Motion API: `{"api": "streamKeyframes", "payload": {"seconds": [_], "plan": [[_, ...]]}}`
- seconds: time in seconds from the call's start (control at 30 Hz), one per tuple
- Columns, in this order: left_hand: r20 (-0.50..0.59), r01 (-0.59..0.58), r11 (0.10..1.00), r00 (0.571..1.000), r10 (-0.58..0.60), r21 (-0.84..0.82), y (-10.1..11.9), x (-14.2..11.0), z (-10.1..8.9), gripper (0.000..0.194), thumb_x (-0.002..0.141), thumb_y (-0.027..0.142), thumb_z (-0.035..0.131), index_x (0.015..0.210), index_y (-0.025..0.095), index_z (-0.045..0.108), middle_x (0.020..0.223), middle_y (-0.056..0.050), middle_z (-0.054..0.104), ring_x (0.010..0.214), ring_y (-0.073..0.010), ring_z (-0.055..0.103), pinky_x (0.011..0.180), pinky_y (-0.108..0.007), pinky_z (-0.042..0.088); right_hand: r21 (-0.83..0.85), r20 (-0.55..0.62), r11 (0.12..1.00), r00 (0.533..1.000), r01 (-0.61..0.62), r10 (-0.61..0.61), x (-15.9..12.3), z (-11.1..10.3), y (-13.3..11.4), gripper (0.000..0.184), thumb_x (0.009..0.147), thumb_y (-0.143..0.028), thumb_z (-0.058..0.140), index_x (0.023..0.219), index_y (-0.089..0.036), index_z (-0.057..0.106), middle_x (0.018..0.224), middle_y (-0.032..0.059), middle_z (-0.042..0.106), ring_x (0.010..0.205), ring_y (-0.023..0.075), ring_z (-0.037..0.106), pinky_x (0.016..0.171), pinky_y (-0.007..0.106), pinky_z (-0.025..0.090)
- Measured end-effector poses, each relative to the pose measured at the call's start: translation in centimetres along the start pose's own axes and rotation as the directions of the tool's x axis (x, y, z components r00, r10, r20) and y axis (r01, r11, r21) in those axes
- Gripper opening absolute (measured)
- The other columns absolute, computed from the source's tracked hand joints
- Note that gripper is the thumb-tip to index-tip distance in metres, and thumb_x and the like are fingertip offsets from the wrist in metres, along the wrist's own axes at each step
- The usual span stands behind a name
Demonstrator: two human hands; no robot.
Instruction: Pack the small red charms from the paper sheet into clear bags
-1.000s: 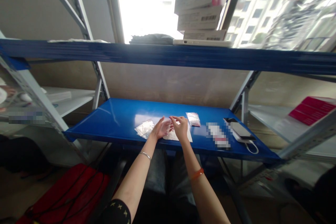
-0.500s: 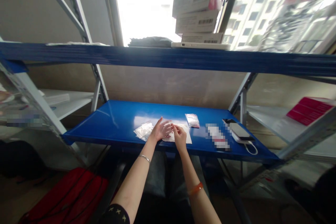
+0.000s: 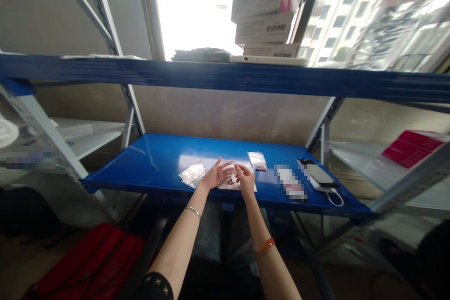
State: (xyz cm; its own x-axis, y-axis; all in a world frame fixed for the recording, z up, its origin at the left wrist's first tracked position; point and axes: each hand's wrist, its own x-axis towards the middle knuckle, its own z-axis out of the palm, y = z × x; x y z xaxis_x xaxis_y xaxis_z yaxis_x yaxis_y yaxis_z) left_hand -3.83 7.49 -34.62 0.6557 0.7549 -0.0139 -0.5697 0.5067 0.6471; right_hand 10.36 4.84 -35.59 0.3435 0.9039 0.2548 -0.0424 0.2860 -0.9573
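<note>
My left hand (image 3: 212, 176) is over the left part of a white sheet (image 3: 249, 185), thumb raised and fingers apart, palm turned toward the right; its fingers are partly blurred. Close by on the right, my right hand (image 3: 246, 180) has thumb and fingers pinched together. Whatever the pinch holds is too small to name. Several small dark reddish pieces (image 3: 230, 181) lie on the sheet between both hands. A loose pile of small clear plastic bags (image 3: 191, 175) rests left of my left hand. Beyond my right hand lies a stack of small clear bags with red edges (image 3: 257, 161).
The blue table (image 3: 154, 159) has a blue shelf beam (image 3: 197, 75) above its far side. On the right lie a phone (image 3: 322, 176) with a white cable and a blurred-out packet (image 3: 290, 182). Boxes (image 3: 263, 28) are stacked on the shelf. A red case (image 3: 87, 262) is at lower left.
My right hand has shifted slightly right, away from my left hand. The gap between them is wider, and the dark pieces on the sheet show more clearly.
</note>
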Motion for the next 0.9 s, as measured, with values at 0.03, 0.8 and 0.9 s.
{"api": "streamKeyframes", "payload": {"seconds": [0.03,0.8,0.9], "plan": [[-0.004,0.002,1.000,1.000,-0.002,0.004,0.0,0.0,0.0,0.054,0.090,0.051,0.036,0.120,0.011,0.056,0.095,-0.013,0.069,0.080,-0.0176,0.067,0.074,-0.026,0.050,-0.009,-0.018,1.000,1.000,0.009,-0.010,-0.1,0.0,0.1,0.047,0.064,-0.054,0.066,0.083,-0.012,0.070,0.051,-0.0008,0.057,0.042,0.0101,0.047,0.038,0.021,0.036],[-0.290,-0.232,0.964,0.921,0.262,0.132,-1.1,0.9,-0.1,0.008,0.079,0.016,0.062,0.081,0.009,0.067,0.080,-0.007,0.072,0.074,-0.0125,0.067,0.078,-0.022,0.051,0.134,-0.124,0.990,0.992,0.036,-0.019,-0.3,0.2,1.0,0.040,0.065,-0.049,0.068,0.079,-0.012,0.066,0.057,0.0006,0.060,0.047,0.0094,0.046,0.044,0.021,0.034],[-0.315,-0.265,0.954,0.902,0.296,0.138,-1.3,1.0,-0.2,0.003,0.074,0.009,0.065,0.077,0.011,0.066,0.077,-0.005,0.071,0.073,-0.0111,0.067,0.079,-0.021,0.050,0.108,-0.109,0.993,0.993,0.047,-0.036,-0.3,0.2,1.0,0.038,0.066,-0.047,0.067,0.080,-0.012,0.066,0.059,0.0011,0.061,0.050,0.0102,0.049,0.046,0.022,0.035]]}}
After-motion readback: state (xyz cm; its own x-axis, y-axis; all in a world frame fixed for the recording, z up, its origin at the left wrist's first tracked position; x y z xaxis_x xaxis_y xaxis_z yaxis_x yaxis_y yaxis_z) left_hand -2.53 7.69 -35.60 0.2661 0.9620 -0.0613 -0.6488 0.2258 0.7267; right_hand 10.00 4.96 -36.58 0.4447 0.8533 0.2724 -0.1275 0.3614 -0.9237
